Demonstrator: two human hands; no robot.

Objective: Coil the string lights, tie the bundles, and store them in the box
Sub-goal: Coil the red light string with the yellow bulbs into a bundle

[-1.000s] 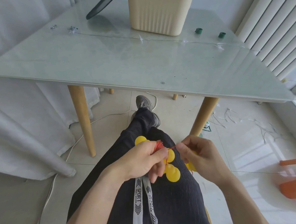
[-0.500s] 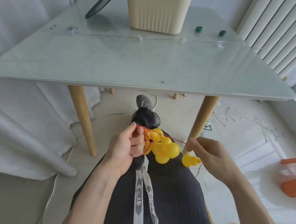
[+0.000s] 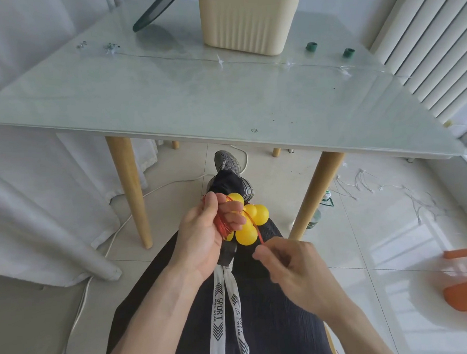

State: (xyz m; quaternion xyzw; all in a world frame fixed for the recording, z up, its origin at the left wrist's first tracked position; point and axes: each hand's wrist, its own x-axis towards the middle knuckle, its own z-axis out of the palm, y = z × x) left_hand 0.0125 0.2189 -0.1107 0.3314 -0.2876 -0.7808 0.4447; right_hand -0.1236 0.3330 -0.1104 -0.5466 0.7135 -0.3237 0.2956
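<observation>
Coiling under way, tying and boxing not yet done

The left hand (image 3: 203, 232) is gripping the yellow-bulb bundle (image 3: 246, 219) over the lap while the right hand (image 3: 291, 266) is pinching its red wire (image 3: 260, 236); the beige box (image 3: 248, 19) is waiting on the table (image 3: 169, 104).

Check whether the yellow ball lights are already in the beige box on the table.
No, the left hand grips the yellow lights over the lap, well short of the box on the table.

Four yellow bulbs (image 3: 252, 217) are counted clustered against the left hand (image 3: 203, 235), with one beige box (image 3: 248, 19) and two green rolls (image 3: 311, 47) seen far beyond it.
</observation>
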